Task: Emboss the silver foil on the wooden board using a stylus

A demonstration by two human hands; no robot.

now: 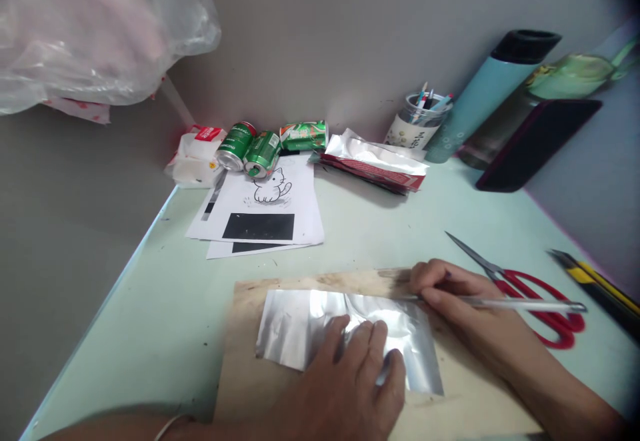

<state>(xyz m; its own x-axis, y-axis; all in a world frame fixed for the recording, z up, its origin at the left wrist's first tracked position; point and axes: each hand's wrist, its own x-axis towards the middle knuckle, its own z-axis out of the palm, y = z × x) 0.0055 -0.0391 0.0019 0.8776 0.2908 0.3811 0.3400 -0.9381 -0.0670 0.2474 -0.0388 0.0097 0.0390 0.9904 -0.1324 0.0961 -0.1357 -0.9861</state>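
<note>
Head view: metal sheet [285, 329] lies on the board [231, 381], shiny side up, somewhat creased, directly in front of the person. Long axis runs left to right, right end slanting slightly toward the person.

Left hand [345, 378]: on top of the sheet, reaching over its near edge; fingers parted and bent, nothing pinched between them. Appears to steady the sheet; pressure cannot be told.

Right hand [463, 301]: closed on the pen [540, 305], thumb and fingers gathered near the writing end. Hand sits just beside the sheet's far right corner.

Key relation: from the right-hand grip, the sheet extends to the left and toward the person. Pen lies low, nearly in line with the sheet's far long edge, tip end pointing left along it. Whether the tip touches metal cannot be made out. Left hand is the nearer, being on the sheet itself.

Surroundings: scissors [537, 286] on the table [170, 308], partly behind the pen; knife [600, 291] farther right; cans [303, 136] by the wall.
</note>
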